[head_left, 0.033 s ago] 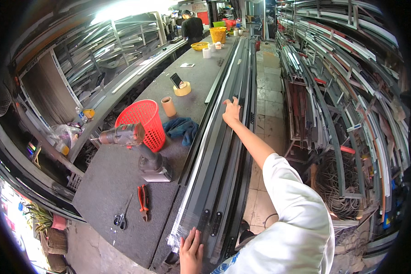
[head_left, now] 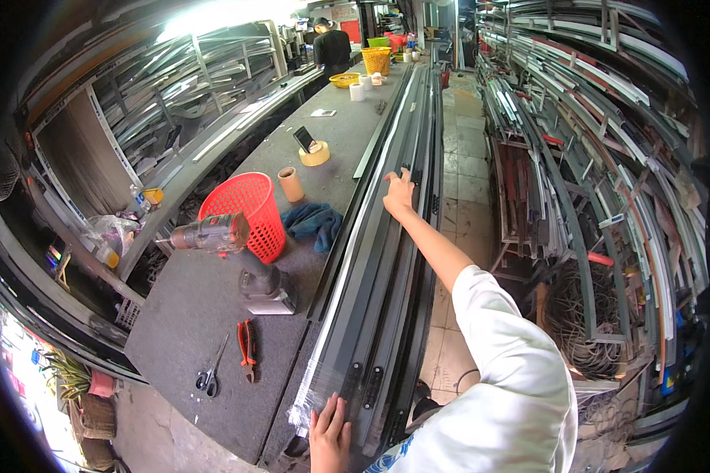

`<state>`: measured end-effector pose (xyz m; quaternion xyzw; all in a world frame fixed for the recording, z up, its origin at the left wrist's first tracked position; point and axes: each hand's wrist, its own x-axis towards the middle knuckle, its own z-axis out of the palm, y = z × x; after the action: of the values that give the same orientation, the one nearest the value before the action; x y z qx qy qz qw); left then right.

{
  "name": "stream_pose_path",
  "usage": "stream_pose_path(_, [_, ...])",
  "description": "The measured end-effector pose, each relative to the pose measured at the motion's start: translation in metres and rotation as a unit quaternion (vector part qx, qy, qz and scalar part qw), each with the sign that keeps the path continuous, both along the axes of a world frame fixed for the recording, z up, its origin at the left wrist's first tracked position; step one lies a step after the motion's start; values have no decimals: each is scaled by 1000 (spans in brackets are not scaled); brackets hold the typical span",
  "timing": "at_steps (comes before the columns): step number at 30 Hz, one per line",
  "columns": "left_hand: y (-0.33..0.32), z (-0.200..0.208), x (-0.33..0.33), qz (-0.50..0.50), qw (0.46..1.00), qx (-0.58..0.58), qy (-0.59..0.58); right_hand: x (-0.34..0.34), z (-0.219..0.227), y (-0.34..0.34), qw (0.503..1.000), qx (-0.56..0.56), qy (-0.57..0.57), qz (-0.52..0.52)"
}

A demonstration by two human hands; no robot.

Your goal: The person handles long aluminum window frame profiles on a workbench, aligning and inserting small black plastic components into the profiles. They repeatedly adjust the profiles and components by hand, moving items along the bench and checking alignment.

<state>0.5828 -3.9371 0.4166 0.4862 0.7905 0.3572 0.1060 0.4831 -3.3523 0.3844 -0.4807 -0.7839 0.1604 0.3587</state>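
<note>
Long dark grey metal profiles (head_left: 368,292) lie side by side along the bench's right edge. A strip of clear film (head_left: 323,377) covers the near end of the leftmost ones. At that near end rests my left hand (head_left: 330,436), its fingers stretched out over the profile ends. Farther up the bundle, my right hand (head_left: 399,195) reaches out at arm's length and touches the profiles from above. Its thumb and fingers are apart and slightly bent, and part of the fingers is hidden by the hand itself.
On the bench (head_left: 189,307) stand a cordless drill (head_left: 252,268), a red basket (head_left: 241,201) and a tape roll (head_left: 315,154). Scissors (head_left: 208,377) and red-handled pliers (head_left: 248,347) lie nearby. Racks of profiles (head_left: 576,118) line the right. A person (head_left: 332,47) stands far off.
</note>
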Motion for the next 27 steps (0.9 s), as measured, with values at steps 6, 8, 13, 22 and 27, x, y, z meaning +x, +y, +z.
stream_pose_path(6, [0, 7, 3, 14, 999, -30, -29, -12, -1, -5, 1000, 11, -15, -25])
stream_pose_path(8, [0, 7, 2, 15, 999, -26, -22, -11, 1, -5, 999, 3, -27, -30])
stream_pose_path(13, [1, 2, -1, 9, 999, -22, -28, -5, 2, -3, 998, -21, -50, -20])
stream_pose_path(22, [0, 10, 2, -15, 1000, -21, -14, 6, 1, -1, 993, 45, -96, -48])
stream_pose_path(27, [2, 13, 6, 14, 998, -33, -50, 77, -9, 8, 989, -28, -11, -145])
